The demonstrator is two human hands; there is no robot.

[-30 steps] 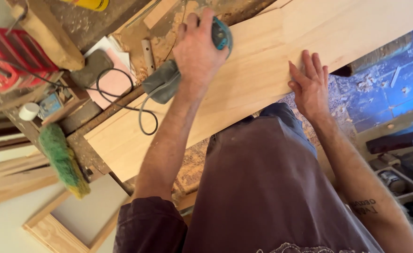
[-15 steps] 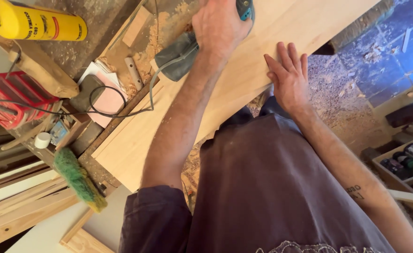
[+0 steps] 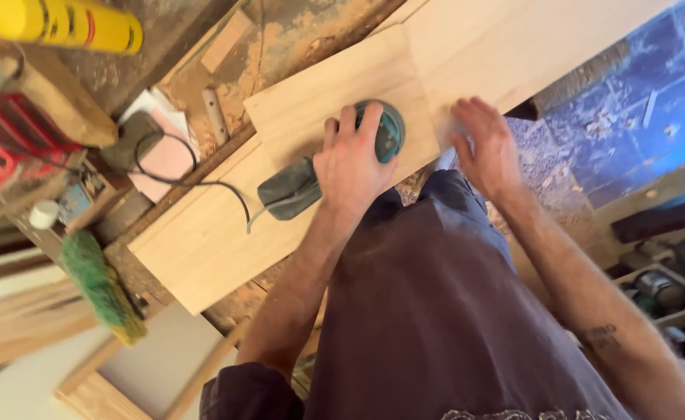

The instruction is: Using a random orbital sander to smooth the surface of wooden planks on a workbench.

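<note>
My left hand [image 3: 350, 167] grips a teal round sander [image 3: 387, 131] from above and presses it on a long pale wooden board [image 3: 304, 109]. The sander's grey dust bag [image 3: 290, 189] trails to the left, and its black cord [image 3: 202, 185] loops over the board. My right hand [image 3: 484, 144] lies flat, fingers spread, on the board's near edge just right of the sander. The board lies slantwise on a dusty workbench [image 3: 296, 35].
A yellow can [image 3: 66, 25], a red crate [image 3: 8, 136], a pink sheet [image 3: 167, 155] and a green brush [image 3: 101, 286] lie at the left. Wooden frames [image 3: 101, 389] stand lower left. Sawdust covers the blue floor [image 3: 630, 109]; a box of jars [image 3: 661, 292] sits at the right.
My left hand has drawn the sander back along the board, toward me and lower in view. My right hand has stayed flat on the near edge. The view shifted.
</note>
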